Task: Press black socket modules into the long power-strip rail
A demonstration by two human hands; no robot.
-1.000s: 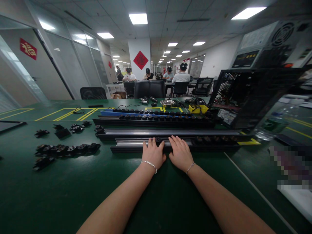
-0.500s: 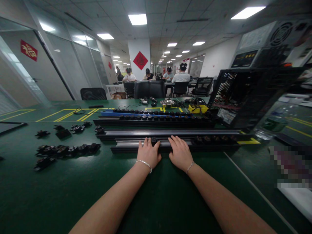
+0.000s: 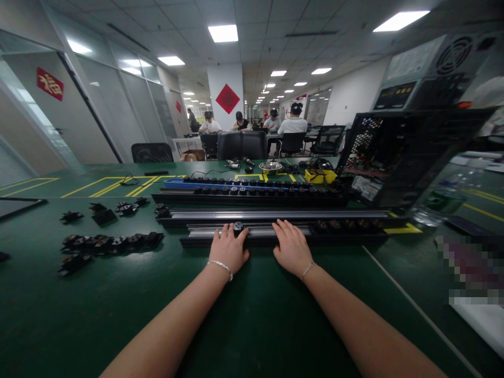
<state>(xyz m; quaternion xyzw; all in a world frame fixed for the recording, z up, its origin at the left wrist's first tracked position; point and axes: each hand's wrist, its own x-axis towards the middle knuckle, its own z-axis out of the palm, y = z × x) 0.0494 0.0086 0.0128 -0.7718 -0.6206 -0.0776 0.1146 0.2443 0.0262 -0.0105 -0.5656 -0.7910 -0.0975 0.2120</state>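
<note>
A long black and silver rail (image 3: 197,231) lies across the green table (image 3: 118,315) in front of me. My left hand (image 3: 227,248) is closed around a small black slider piece (image 3: 238,227) seated in the rail's groove. My right hand (image 3: 291,248) lies flat on the same rail a little to the right, fingers stretched out and holding nothing. Further right, several black slider pieces (image 3: 346,226) sit in the rail.
Three more rails (image 3: 252,197) lie parallel behind, two filled with black pieces. Loose black pieces (image 3: 110,242) are grouped at the left. An open computer case (image 3: 401,152) stands at the right. A metal bowl (image 3: 270,167) and seated people (image 3: 291,124) are farther back.
My left hand has slid leftward along the rail, taking the black slider piece with it. My right hand has stayed in place.
</note>
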